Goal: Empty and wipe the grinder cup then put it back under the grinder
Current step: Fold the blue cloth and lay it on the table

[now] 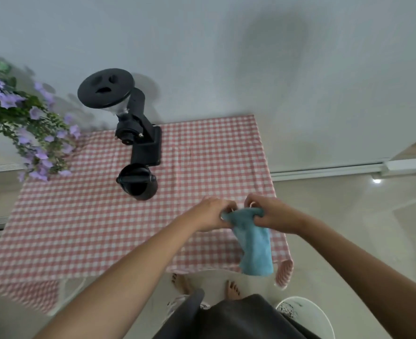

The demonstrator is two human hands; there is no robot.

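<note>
A black coffee grinder (pixel 138 133) stands at the back of a table with a pink checked cloth (pixel 79 216). In front of the grinder's base sits the black grinder cup (pixel 138 183), upright, with a bar across its mouth. Over the table's right front corner my left hand (pixel 211 214) and my right hand (pixel 263 211) both pinch the top edge of a light blue cloth (pixel 253 243), which hangs down between them. The cup is apart from both hands, to their upper left.
Purple flowers with green leaves (pixel 28 128) hang over the table's back left corner. A white bin (pixel 309 316) with dark specks inside stands on the floor at the lower right. My bare feet (pixel 231 289) show under the table's front edge. A grey wall rises behind.
</note>
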